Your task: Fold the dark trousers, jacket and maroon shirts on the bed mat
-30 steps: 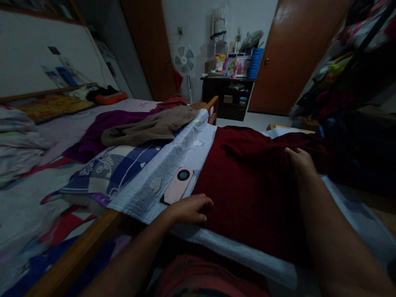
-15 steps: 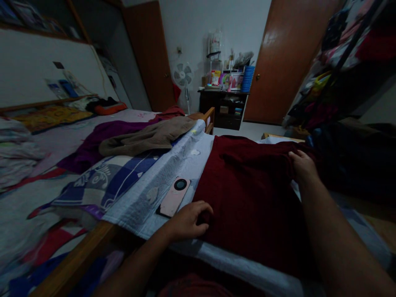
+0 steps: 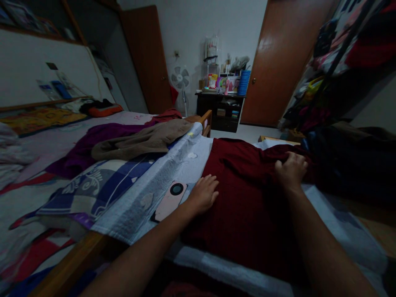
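Observation:
A dark red garment (image 3: 244, 206) lies spread over a light blue cloth (image 3: 114, 216), with folds in its upper right part. My left hand (image 3: 204, 193) rests flat on the garment's left edge, fingers stretched out. Farther right, my right hand (image 3: 291, 169) is on the bunched cloth, fingers bent and spread with the thumb apart; its fingertips are partly hidden. Left of my left forearm, a pink phone (image 3: 169, 202) with a round black camera ring lies face down on the light blue cloth.
Left of the light blue cloth, a bed holds a brown garment (image 3: 142, 142), a purple cloth (image 3: 80, 146) and a blue-and-white checked cloth (image 3: 102, 185). A wooden rail (image 3: 77, 258) runs along the near left. Dark clothes (image 3: 355, 161) are heaped at right. A fan (image 3: 180, 78) stands behind.
My left hand has moved up along the garment's left edge and its curled fingers have straightened. My right hand has shifted left from the garment's right edge, its fingers now spread.

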The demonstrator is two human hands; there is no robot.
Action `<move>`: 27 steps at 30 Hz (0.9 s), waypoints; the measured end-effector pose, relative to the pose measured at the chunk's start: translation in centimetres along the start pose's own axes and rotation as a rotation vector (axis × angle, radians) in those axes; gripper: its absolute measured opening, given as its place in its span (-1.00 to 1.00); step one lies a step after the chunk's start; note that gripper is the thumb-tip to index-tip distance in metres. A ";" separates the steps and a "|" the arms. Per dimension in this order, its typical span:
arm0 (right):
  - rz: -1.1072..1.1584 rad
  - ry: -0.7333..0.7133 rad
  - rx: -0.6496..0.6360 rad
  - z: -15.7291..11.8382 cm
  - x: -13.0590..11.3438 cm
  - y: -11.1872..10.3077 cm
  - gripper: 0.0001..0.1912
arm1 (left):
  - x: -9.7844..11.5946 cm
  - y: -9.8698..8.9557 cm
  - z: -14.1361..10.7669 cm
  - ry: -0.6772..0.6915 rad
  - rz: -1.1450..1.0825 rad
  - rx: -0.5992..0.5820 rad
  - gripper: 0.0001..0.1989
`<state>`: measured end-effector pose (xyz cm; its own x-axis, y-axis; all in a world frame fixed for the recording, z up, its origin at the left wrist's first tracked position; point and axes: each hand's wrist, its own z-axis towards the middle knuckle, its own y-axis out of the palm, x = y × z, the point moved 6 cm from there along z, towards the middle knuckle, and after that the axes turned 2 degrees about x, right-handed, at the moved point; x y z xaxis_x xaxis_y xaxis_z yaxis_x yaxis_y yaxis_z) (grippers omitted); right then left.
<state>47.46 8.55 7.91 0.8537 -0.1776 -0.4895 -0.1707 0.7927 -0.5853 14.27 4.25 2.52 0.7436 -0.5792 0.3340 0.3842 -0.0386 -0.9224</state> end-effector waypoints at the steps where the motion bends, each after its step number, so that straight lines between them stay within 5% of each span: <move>1: 0.044 -0.093 -0.052 -0.8 -2.0 0.9 -0.60 | -0.4 0.5 1.1 -0.010 0.049 0.010 -0.55; 4: 0.181 -0.345 -0.347 -4.8 -7.6 5.6 -0.69 | -1.9 2.4 3.5 -0.035 0.132 0.015 -0.41; 7: 0.200 -0.464 -0.564 -9.3 -10.8 10.3 -0.61 | -3.8 4.4 4.2 -0.059 0.168 -0.026 -0.34; 14: -0.002 -0.367 -0.767 -13.4 -9.4 15.2 -0.50 | -6.6 6.8 3.3 -0.104 0.235 -0.069 -0.35; 21: 0.060 -0.342 -0.785 -11.3 -9.2 16.0 -0.65 | -6.0 4.7 6.0 -0.116 0.208 -0.034 -0.56; 27: 0.107 -0.333 -0.569 -9.8 -9.5 16.4 -0.57 | -7.4 4.8 11.2 -0.119 0.222 0.114 -0.53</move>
<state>31.74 17.51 -3.37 0.9085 0.1464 -0.3915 -0.4177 0.3487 -0.8390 16.72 17.53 -2.20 0.8729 -0.4633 0.1528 0.2589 0.1746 -0.9500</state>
